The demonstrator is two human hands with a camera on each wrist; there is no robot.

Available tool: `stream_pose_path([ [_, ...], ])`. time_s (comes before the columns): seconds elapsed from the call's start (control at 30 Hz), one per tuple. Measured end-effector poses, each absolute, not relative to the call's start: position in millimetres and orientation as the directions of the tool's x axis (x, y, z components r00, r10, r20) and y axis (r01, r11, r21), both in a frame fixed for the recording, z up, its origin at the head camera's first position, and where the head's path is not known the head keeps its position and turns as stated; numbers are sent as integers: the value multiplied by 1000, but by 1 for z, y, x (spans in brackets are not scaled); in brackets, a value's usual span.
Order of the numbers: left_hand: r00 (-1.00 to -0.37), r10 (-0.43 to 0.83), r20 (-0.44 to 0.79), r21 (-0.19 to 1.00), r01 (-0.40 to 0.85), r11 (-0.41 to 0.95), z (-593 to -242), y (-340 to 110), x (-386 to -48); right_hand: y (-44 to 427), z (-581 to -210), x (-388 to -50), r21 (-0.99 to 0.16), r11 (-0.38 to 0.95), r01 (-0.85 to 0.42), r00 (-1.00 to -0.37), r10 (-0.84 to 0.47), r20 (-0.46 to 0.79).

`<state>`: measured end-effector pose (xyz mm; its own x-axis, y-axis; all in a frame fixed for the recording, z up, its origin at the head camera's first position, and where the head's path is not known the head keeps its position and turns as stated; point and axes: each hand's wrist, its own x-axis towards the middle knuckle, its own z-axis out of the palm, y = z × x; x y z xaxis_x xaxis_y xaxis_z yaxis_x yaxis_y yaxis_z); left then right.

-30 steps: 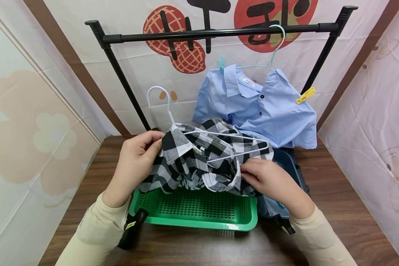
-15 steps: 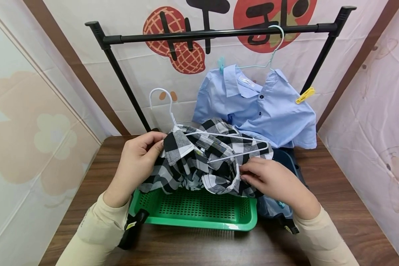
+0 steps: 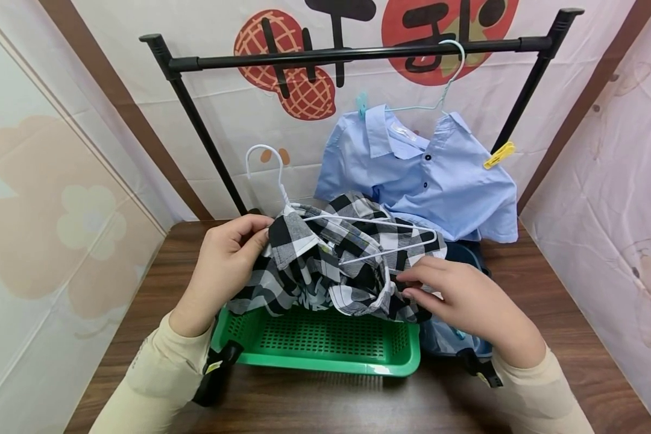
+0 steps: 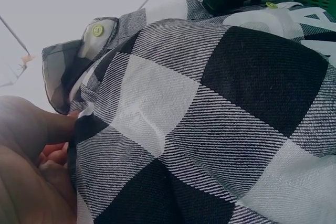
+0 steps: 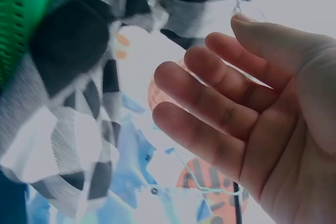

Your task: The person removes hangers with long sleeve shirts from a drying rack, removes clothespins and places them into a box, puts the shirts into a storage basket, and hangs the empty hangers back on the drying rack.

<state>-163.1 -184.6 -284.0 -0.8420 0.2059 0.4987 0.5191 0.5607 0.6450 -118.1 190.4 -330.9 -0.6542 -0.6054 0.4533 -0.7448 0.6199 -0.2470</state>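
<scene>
My left hand (image 3: pixel 229 265), at the left of the frame, pinches the black-and-white checked shirt (image 3: pixel 321 265) by its shoulder edge beside the collar, presumably to keep that side steady on the white hanger (image 3: pixel 369 220). The hanger's hook rises by the collar; its right end lies bare over the cloth, while its left end is hidden, apparently inside the shirt. My right hand (image 3: pixel 456 289), right of centre, has its fingers loosely extended and grips nothing, just beside the shirt's right edge.

The shirt bunches at the centre, above the back of the green basket (image 3: pixel 325 364); I can't tell how much the basket supports it. At upper right, a blue shirt (image 3: pixel 401 181) hangs from the black rack (image 3: pixel 304 58), a yellow clothespin (image 3: pixel 499 155) at its right shoulder, likely to stop it slipping.
</scene>
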Motion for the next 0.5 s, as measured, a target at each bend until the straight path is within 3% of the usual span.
stream_pose_path([
  [0.23, -849, 226, 477, 669, 518, 533, -283, -181, -162, 205, -320, -112, -251, 576, -778, -610, -598, 520],
  [0.5, -854, 240, 461, 663, 511, 547, -284, -179, -162, 210, -310, -112, -169, 429, -887, -409, -562, 719],
])
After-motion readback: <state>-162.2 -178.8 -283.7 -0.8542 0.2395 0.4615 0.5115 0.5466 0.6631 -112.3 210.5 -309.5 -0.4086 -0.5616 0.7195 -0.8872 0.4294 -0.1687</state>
